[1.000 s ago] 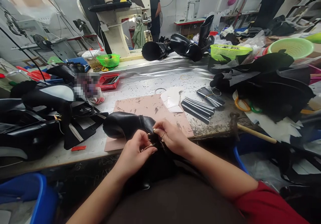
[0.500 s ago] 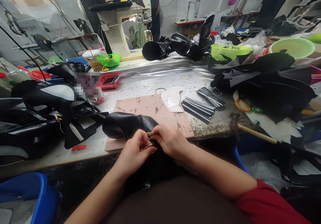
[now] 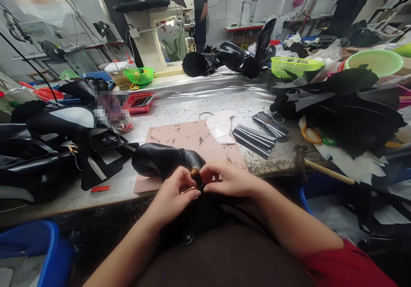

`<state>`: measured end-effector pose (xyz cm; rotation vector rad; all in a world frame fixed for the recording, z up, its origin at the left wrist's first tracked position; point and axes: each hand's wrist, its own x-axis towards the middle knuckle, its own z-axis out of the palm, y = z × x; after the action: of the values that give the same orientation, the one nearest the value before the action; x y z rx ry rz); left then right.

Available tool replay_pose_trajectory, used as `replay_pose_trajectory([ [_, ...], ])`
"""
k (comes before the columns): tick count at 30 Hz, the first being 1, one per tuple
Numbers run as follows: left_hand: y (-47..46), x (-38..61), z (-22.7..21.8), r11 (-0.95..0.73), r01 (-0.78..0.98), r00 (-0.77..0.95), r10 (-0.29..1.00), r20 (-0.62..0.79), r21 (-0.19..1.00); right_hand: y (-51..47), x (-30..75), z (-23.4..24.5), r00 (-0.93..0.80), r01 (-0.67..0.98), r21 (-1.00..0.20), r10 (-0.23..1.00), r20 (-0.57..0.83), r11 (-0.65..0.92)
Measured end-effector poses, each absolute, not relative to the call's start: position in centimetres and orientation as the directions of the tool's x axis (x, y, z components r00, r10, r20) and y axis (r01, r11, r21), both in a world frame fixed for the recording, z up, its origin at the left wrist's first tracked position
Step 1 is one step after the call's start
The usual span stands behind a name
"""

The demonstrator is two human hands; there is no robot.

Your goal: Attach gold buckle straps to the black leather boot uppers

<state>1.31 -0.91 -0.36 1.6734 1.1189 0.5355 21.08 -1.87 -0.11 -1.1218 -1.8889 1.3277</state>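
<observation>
A black leather boot upper [image 3: 163,156] lies across the near edge of the bench and hangs down toward my lap. My left hand [image 3: 175,192] is closed at its near end, fingers curled round a black strap [image 3: 198,180]. A gold-coloured metal piece [image 3: 195,171], like a buckle, shows on the strap between my hands. Another thin gold-coloured curved piece [image 3: 189,189] sticks out between my left thumb and fingers; its kind is unclear. My right hand [image 3: 227,179] pinches at the strap from the right, its fingertips partly hiding what they grip.
Under the boot upper is a pink board [image 3: 221,158]. White pattern pieces [image 3: 221,126] and black-and-white strips [image 3: 253,140] lie beyond. Black boot parts [image 3: 48,150] crowd the left; a red tray [image 3: 140,103] and sewing machine [image 3: 147,38] stand behind. Blue bins [image 3: 53,252] flank the bench.
My right hand has shifted slightly right and turned, its fingers now lower on the strap. The gold-coloured buckle-like piece shows more plainly. My left hand stays nearly in place.
</observation>
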Motion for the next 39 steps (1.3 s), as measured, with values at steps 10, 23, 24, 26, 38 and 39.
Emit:
replay_pose_trajectory([
  [10, -1.2, 1.1, -0.7, -0.163, 0.514, 0.481, 0.868, -0.126, 0.842, -2.4, 20.2, -1.1, -0.418, 0.162, -0.986, 0.908, -0.027, 0.045],
  [23, -1.5, 1.0, -0.8, -0.286, 0.499, 0.502, 0.865, -0.003, 0.818, -1.8, 19.1, -1.0, -0.381, 0.184, -0.958, 0.882, -0.277, -0.221],
  [24, -1.5, 1.0, -0.8, -0.290, 0.503, 0.500, 0.866, 0.000, 0.814, -1.7, 19.0, -0.9, -0.369, 0.208, -0.957, 0.890, -0.267, -0.201],
  [26, -1.4, 1.0, -0.8, -0.287, 0.510, 0.495, 0.869, -0.004, 0.811, -1.7, 19.0, -0.5, -0.382, 0.229, -0.966, 0.901, -0.204, -0.121],
  [38, -1.1, 1.0, -0.9, -0.182, 0.492, 0.500, 0.859, -0.106, 0.851, -2.1, 17.8, -0.9, -0.231, 0.597, -0.785, 0.973, 0.026, 0.163],
  [39, -1.0, 0.9, -0.9, -0.179, 0.491, 0.499, 0.860, -0.107, 0.853, -2.0, 17.8, -1.0, -0.230, 0.588, -0.789, 0.972, 0.046, 0.177],
])
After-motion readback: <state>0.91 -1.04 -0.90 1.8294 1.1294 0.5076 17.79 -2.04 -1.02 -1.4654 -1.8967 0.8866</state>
